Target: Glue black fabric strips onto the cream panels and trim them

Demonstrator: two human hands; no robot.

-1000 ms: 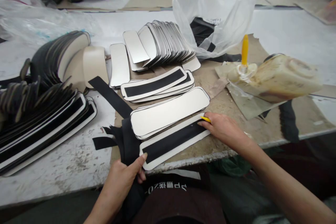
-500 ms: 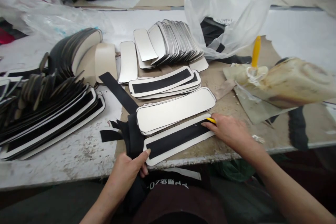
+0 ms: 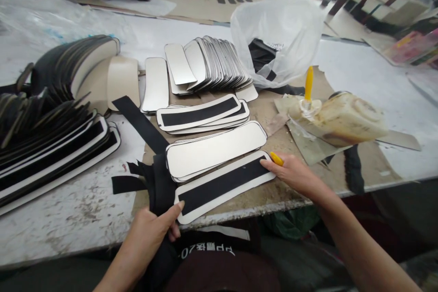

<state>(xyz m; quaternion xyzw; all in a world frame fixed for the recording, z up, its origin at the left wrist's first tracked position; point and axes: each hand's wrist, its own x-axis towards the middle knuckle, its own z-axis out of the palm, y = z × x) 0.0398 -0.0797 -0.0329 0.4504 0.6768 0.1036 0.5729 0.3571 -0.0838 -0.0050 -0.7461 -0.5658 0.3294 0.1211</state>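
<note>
A long white panel (image 3: 205, 212) with rounded corners lies at the front edge of the table, a black strip (image 3: 222, 185) along its middle. My left hand (image 3: 155, 226) pinches its near left corner, thumb on top, fingers curled below the edge. At the opposite end, my right hand (image 3: 294, 173) presses its thumb on the strip's end. A yellow tool (image 3: 276, 159) pokes out from that same hand; the rest of it is hidden. Just behind lie stacked plain white panels (image 3: 217, 148) and other panels with black strips (image 3: 201, 112). Loose black strips (image 3: 160, 182) are bunched beside my left hand.
Piles of dark-edged panels (image 3: 54, 155) cover the left side. A row of white panels (image 3: 219, 64) leans at the back, beside a clear plastic bag (image 3: 277, 32). To the right, a stained glue bottle (image 3: 356, 118) lies with a yellow stick (image 3: 309, 83) upright at its mouth.
The view has swung right, so everything sits further left. Both hands keep their places at the panel's two ends. The yellow tool in my right hand now shows more.
</note>
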